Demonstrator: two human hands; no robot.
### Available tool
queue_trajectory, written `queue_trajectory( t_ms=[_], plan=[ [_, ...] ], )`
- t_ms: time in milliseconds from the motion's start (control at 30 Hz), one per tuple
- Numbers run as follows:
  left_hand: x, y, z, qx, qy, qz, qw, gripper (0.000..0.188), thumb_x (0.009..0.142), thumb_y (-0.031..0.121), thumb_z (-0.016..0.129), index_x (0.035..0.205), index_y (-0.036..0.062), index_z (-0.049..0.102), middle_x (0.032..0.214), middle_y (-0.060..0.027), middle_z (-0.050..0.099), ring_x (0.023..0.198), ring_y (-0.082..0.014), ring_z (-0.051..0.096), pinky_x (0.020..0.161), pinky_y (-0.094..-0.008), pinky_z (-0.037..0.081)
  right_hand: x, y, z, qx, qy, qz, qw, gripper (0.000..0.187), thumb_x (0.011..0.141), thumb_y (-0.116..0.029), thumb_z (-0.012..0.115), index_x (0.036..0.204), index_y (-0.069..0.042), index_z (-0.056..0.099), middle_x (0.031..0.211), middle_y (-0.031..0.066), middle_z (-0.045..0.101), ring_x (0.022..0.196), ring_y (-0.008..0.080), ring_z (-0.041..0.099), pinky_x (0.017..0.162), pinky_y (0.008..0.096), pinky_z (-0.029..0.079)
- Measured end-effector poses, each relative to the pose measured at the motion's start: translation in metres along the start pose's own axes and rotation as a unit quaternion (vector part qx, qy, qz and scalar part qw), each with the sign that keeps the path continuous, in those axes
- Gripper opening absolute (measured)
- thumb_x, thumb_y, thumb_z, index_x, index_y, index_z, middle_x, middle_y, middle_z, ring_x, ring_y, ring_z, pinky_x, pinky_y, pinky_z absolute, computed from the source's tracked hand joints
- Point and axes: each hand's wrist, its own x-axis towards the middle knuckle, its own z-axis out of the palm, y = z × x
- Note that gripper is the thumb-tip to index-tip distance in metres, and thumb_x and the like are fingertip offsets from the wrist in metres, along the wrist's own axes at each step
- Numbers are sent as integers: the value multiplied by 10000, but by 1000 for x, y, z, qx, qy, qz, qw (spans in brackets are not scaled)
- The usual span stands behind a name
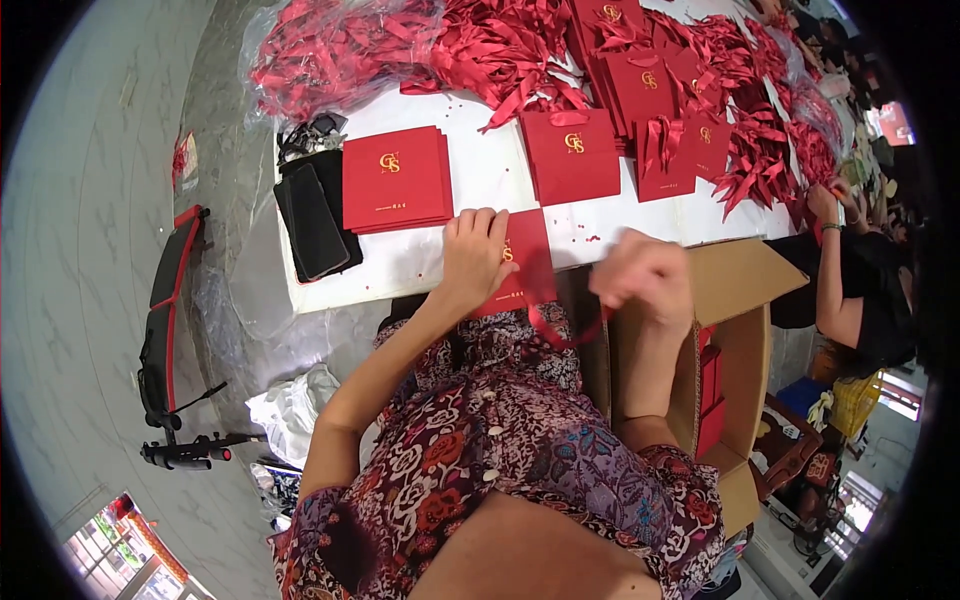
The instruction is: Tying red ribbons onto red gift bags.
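A small red paper bag [528,250] with a gold emblem lies at the table's near edge, its lower end jutting over toward me. My left hand [474,258] grips it along the left side, fingers bent over it and thumb on its face. To the right, my right hand [648,280] is raised beside the table edge, closed and smeared by motion. A red ribbon [556,338] loops from the bag's near end up to these fingers. Left of the bag sits a neat stack of red bags [397,182]; another stack [570,160] lies beyond it.
Heaps of red ribbon [500,50] cover the table's far side, partly in clear plastic [330,50]. A phone [311,222] lies on a black pouch at the left. An open cardboard box [745,340] holding red items stands at my right. Another person's arm [832,270] is at far right.
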Motion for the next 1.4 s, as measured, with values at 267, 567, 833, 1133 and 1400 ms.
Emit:
queue_trajectory(
  t_ms=[267,567,833,1133,1400],
  plan=[
    [-5,2,5,-24,7,-20,999,785,635,352,867,1277,31,547,1138,-123,542,1064,-301,501,894,-430,392,0,122,12,-444,113,165,874,148,896,-83,685,1018,1,688,872,135,678,788,241,667,722,321,524],
    [-4,7,0,-18,-11,-75,997,715,601,319,884,1193,58,581,1068,-116,540,1018,-301,501,841,-419,387,-3,144,7,-426,171,164,873,144,817,-62,741,884,0,630,817,140,674,729,282,668,647,370,524],
    [-3,-6,16,-157,67,-39,985,380,739,69,765,1062,70,566,906,-71,654,847,-267,642,781,-393,398,4,139,8,-398,137,145,895,116,819,-53,731,867,-11,634,810,116,679,693,225,659,628,333,516],
    [0,-2,-1,-125,42,-38,991,284,784,54,729,1047,86,629,847,-92,690,791,-281,642,769,-391,410,13,123,17,-399,143,196,884,131,793,-54,731,829,-14,612,727,114,661,638,241,647,599,350,507],
    [2,-9,-14,-189,25,-8,982,290,763,47,735,1032,118,653,816,-64,684,754,-270,624,755,-382,403,17,110,17,-417,104,202,880,231,747,-134,814,828,-35,622,702,104,649,637,275,646,595,360,505]
  ],
)
